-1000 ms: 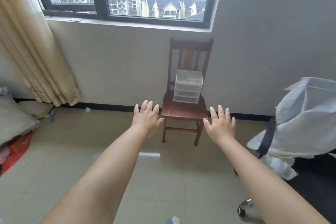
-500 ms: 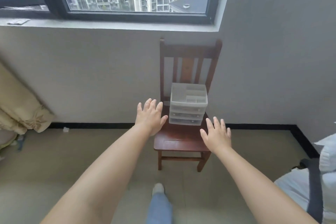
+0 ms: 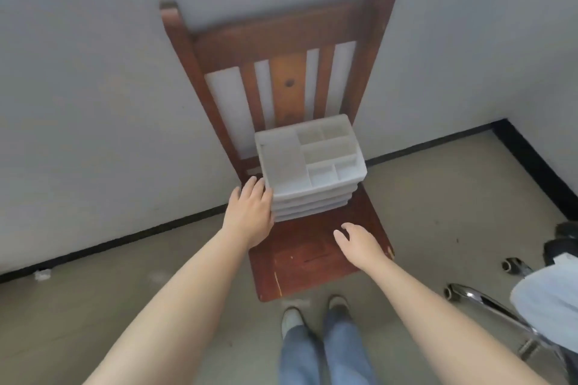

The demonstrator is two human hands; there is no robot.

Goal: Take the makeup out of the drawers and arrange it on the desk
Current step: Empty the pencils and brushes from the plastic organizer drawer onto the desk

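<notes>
White plastic drawer unit sits right beside my left hand, flat fingers touching its side; my right hand hovers relaxed, empty, just below it.

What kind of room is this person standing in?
Probably a room in a home, maybe a bedroom or study. A wooden chair stands against a plain wall on a tiled floor, with a white plastic drawer organizer on its seat and an office chair's wheeled base nearby.

Left grip fingers extended; right grip relaxed, both arms outstretched.
</notes>
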